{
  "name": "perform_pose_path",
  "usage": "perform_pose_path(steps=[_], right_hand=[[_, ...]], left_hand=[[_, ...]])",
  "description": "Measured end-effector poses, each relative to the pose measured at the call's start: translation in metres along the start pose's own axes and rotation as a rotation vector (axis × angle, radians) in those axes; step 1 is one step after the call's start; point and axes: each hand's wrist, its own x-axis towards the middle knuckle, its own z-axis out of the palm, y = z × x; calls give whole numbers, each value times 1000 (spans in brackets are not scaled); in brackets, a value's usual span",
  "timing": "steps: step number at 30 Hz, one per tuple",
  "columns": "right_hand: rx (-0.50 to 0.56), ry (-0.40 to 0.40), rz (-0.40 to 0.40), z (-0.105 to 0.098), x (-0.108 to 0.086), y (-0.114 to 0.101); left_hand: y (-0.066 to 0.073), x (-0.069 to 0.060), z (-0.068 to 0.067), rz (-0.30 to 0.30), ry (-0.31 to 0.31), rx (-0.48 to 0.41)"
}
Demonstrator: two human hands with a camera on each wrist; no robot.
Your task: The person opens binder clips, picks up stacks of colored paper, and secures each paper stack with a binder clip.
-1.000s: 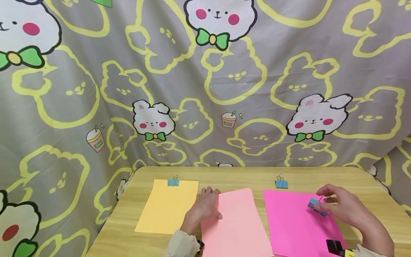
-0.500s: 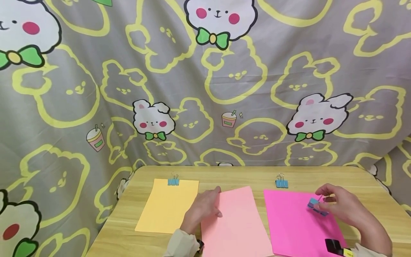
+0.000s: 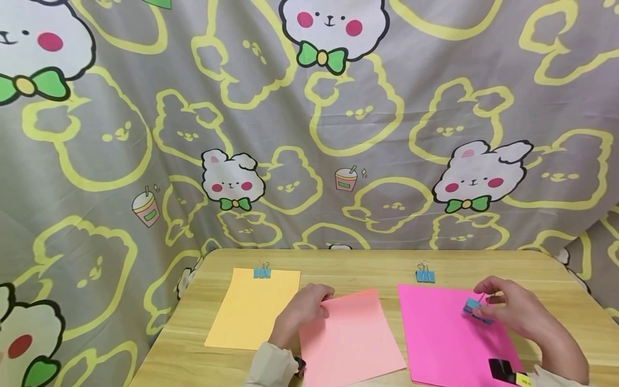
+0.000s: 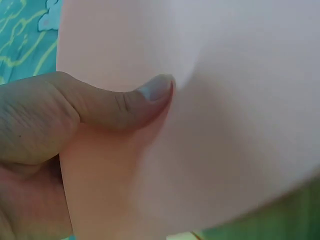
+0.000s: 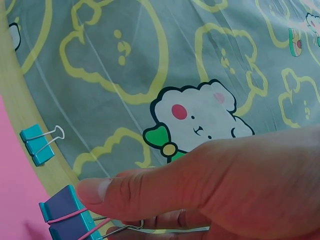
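My left hand (image 3: pixel 306 307) grips the left edge of the light pink paper (image 3: pixel 355 344), thumb on top and fingers behind. In the left wrist view, the thumb (image 4: pixel 135 102) presses a crease into the pink sheet (image 4: pixel 240 120). Over the magenta paper (image 3: pixel 447 338), my right hand (image 3: pixel 519 309) pinches a blue binder clip (image 3: pixel 476 310) by its wire handles. The right wrist view shows that clip (image 5: pixel 70 212) beside the thumb; the other fingers are partly hidden.
Yellow paper (image 3: pixel 253 317) lies at the left with a blue binder clip (image 3: pixel 262 273) on its top edge. Another blue clip (image 3: pixel 425 276) stands behind the magenta paper. A patterned curtain (image 3: pixel 367 134) hangs behind the wooden table (image 3: pixel 358 263).
The light pink paper has tilted and its lower right corner has moved up, with my left thumb now farther up its left edge. My right hand stays over the magenta paper, holding the clip.
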Motion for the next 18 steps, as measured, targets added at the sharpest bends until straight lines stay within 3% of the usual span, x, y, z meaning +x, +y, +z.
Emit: perform_pose_path(steps=[5,9,11,14,18], right_hand=[[-7,-1,-2,1,1,-1],[-10,-2,-2,1,2,-1],[-9,-6,-8,1,3,-1],[-10,-5,-18,1,3,0],[-13,1,-29,2,4,0]], left_hand=[[-16,-3,-12,52,-50,-209],[-29,-5,-24,115,1,-402],[-33,-7,-28,95,44,-540],[-33,-6,-31,46,157,-746],[-26,-1,-28,-22,369,-881]])
